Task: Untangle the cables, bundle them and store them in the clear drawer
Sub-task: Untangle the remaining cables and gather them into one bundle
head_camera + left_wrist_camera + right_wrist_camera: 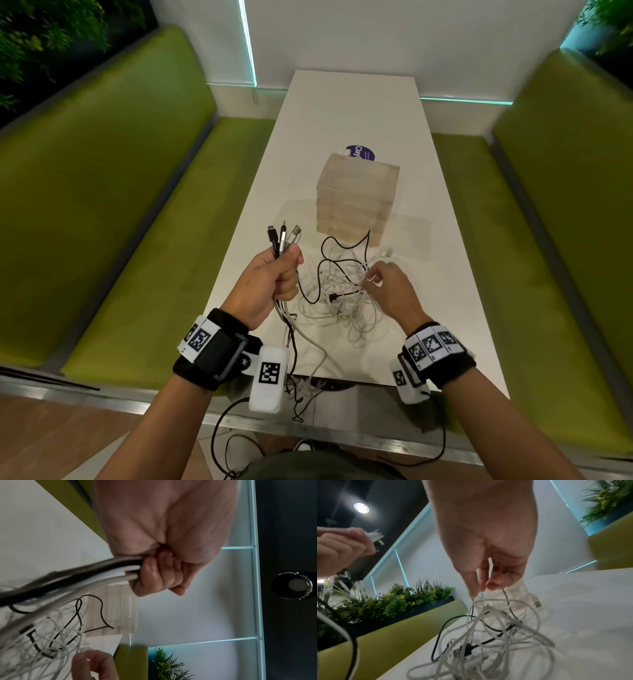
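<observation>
Cables [337, 294]: white and black leads in a loose tangle on the white table [445, 291], just in front of the clear drawer unit [358, 195]. One black lead loops up against the unit's front. Several plugs lie inside the heap; strands cross over and under each other, so the knot is not resolved.

Left hand [274, 277]: fist closed round a gathered group of cable ends, plugs [284, 236] standing up above the knuckles, at least three visible in the head view. Left wrist view shows grey, black and white leads [96, 573] running together out of the fist and down toward the tangle. Some strands hang off the near table edge.

Right hand [387, 284]: over the right side of the heap, fingertips [476, 593] drawn narrow in a pinch. Right wrist view shows a thin white strand right at the tips; it appears pinched, not fully certain.

Progress, judged: early. Done so far: some ends sorted into the left fist. Left: free the remaining ends, pull each lead clear, coil and bundle, open a drawer, stow. All drawers of the unit appear closed; contents not readable through the cloudy plastic.

Surroundings: green benches [113, 212] either side, a round purple sticker [361, 153] behind the unit
</observation>
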Demonstrator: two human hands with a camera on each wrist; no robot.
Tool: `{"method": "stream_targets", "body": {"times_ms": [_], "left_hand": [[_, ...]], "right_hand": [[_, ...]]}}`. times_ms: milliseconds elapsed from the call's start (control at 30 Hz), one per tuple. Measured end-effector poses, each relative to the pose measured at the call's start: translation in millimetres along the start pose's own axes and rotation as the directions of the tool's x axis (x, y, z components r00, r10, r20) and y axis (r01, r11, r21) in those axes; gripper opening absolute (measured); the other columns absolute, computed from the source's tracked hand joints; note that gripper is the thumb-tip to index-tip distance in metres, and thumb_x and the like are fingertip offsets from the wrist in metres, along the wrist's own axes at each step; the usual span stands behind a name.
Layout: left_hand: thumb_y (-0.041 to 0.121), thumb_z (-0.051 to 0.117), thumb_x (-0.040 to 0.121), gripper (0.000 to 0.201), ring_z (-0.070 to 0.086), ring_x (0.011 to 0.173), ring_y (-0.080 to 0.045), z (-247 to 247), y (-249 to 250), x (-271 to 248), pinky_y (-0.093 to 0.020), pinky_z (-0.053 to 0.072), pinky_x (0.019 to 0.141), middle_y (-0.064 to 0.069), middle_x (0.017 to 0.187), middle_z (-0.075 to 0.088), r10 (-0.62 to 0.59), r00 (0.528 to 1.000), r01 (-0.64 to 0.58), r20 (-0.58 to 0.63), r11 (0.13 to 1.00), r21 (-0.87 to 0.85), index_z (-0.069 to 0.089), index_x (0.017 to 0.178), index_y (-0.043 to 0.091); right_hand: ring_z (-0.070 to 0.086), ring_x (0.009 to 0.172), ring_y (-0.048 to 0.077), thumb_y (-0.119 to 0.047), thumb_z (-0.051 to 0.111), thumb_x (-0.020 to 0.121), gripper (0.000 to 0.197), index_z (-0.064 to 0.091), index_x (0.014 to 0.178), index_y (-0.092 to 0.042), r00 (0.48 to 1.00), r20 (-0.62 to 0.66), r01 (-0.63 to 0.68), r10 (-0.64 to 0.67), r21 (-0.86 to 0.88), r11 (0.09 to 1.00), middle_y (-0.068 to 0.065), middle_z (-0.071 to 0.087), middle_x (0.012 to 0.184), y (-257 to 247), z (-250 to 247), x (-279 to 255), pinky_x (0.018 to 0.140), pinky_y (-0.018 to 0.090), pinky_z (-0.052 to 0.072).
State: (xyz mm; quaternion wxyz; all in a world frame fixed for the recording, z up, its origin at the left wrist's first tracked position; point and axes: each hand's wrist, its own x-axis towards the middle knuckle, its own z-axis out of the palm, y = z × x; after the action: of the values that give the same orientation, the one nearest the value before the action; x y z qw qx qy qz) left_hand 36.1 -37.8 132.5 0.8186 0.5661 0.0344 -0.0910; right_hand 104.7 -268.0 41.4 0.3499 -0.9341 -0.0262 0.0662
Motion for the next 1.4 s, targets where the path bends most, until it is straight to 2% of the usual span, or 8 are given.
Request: {"method": "stream_targets", "body": {"times_ms": [167,333,500,700,800,933,1233,1400], "left_hand": [[0.02,0.042,0.099,0.025,0.019,0.042,-0.005,-2.6,-1.9,0.4,-0.017,0.021,0.039,0.011,0.05,0.024,-0.004,1.0,0.004,-0.009,1.0,0.016,0.048,0.077,0.01],[0.02,0.043,0.099,0.025,0.02,0.042,-0.006,-2.0,-6.2,1.9,-0.018,0.022,0.04,0.009,0.051,0.024,0.003,0.999,-0.001,-0.053,0.999,0.033,0.049,0.077,0.01],[0.023,0.046,0.098,0.024,0.021,0.044,-0.008,3.9,-8.6,5.8,-0.019,0.024,0.042,0.006,0.053,0.024,-0.013,0.997,0.015,-0.071,1.0,0.028,0.051,0.078,0.011],[0.022,0.045,0.1,0.025,0.072,0.073,-0.027,25.9,-15.2,14.6,-0.031,0.059,0.063,-0.015,0.08,0.073,-0.108,0.99,0.103,-0.091,0.993,-0.052,0.056,0.084,0.007],[0.021,0.044,0.101,0.024,0.072,0.089,-0.032,35.4,-21.3,21.6,-0.039,0.06,0.075,-0.024,0.103,0.071,-0.178,0.983,0.17,-0.053,0.978,-0.124,0.057,0.094,0.002],[0.018,0.041,0.102,0.026,0.072,0.087,-0.026,36.5,-25.1,26.7,-0.032,0.059,0.07,-0.018,0.097,0.073,-0.22,0.97,0.187,-0.107,0.95,-0.251,0.057,0.1,-0.002],[0.024,0.042,0.101,0.03,0.045,0.04,-0.006,21.4,-20.2,33.1,-0.018,0.043,0.04,0.004,0.048,0.045,-0.415,0.905,0.337,-0.093,0.833,-0.438,0.058,0.107,-0.001],[0.026,0.044,0.101,0.025,0.04,0.043,-0.006,28.1,-21.2,30.4,-0.016,0.037,0.042,0.005,0.051,0.04,-0.273,0.958,0.255,-0.083,0.95,-0.178,0.058,0.101,0.005]], "right_hand": [[0.061,0.1,0.024,-0.022,0.059,0.09,0.021,0.067,0.107,-0.014,0.996,0.085,0.024,-0.015,-0.114,0.993,0.006,0.065,0.107,1.6,12.0,11.9,0.075,0.027,0.039],[0.062,0.085,0.022,-0.024,0.061,0.09,0.016,0.072,0.095,-0.013,0.992,-0.117,0.064,-0.054,0.081,0.995,0.005,0.071,0.096,-2.5,-16.6,17.1,0.079,0.035,0.049],[0.054,0.057,0.01,-0.026,0.06,0.091,0.01,0.067,0.084,-0.024,0.979,-0.177,0.15,-0.1,0.292,0.945,-0.002,0.07,0.079,-26.8,-72.8,10.6,0.06,0.02,0.043],[0.056,0.066,0.01,-0.014,0.066,0.086,0.012,0.072,0.095,-0.02,0.945,0.009,0.288,-0.326,0.446,0.848,0.003,0.071,0.083,-53.7,-85.3,-20.6,0.065,0.022,0.046],[0.062,0.084,-0.001,-0.011,0.067,0.085,0.023,0.071,0.103,-0.024,0.851,0.199,0.381,-0.486,0.402,0.833,-0.014,0.069,0.094,-59.0,-67.0,-37.8,0.077,0.015,0.047],[0.06,0.09,-0.006,-0.012,0.066,0.087,0.022,0.072,0.107,-0.017,0.762,0.338,0.497,-0.553,0.244,0.833,-0.019,0.064,0.099,-52.2,-42.8,-47.1,0.083,0.018,0.049],[0.058,0.06,0.012,-0.037,0.052,0.094,0.024,0.068,0.098,-0.02,0.749,0.544,0.299,-0.38,0.234,0.925,-0.004,0.071,0.078,-49.6,-50.9,-50.5,0.062,0.027,0.046],[0.053,0.049,0.01,-0.053,0.036,0.095,0.048,0.066,0.107,-0.017,0.932,0.344,-0.04,-0.115,0.414,0.909,0.001,0.074,0.091,-56.2,-37.1,-30.5,0.052,0.024,0.038]]}}
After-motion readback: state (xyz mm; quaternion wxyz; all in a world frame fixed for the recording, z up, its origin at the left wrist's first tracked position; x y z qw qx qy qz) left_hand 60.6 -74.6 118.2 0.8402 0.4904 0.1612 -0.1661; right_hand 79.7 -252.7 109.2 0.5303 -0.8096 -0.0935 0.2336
